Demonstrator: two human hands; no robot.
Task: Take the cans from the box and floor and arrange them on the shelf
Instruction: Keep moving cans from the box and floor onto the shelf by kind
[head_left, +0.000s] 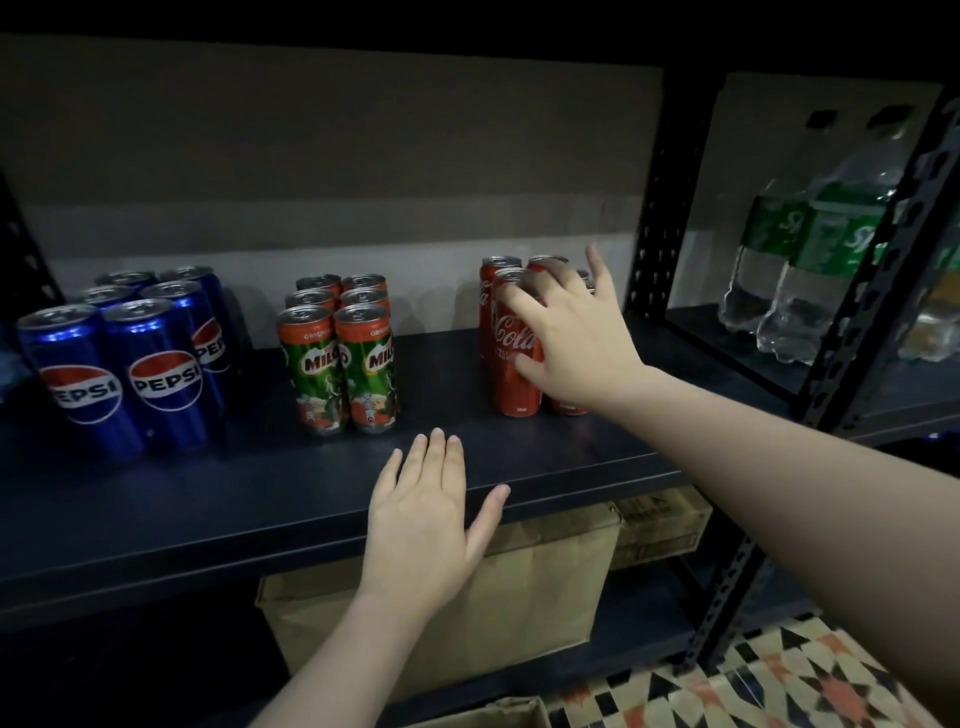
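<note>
Right now the right hand (571, 332) is draped over the red Coca-Cola cans (511, 343) in the centre-right of the frame, fingers spread across their tops and thumb low against the side of the front can; whether it actually clamps that can or only steadies the cluster, I cannot tell. The left hand (431, 519) lies flat and empty, palm down, on the front edge of the dark shelf (208, 499) in the lower middle of the frame.

All the cans stand upright, long axis vertical, in three tidy blocks along the shelf: Pepsi cans (156, 358) at the left, Milo cans (343, 358) in the middle, the cola group to the right. The cola block sits directly under and just left of the right palm, so that hand is far nearer to it than the left, which is well apart from every can.

A cardboard box (519, 597) rests on the level below. Judging by the layout, any final squaring of the red group falls to the right hand, nudging sideways rather than lifting.
</note>
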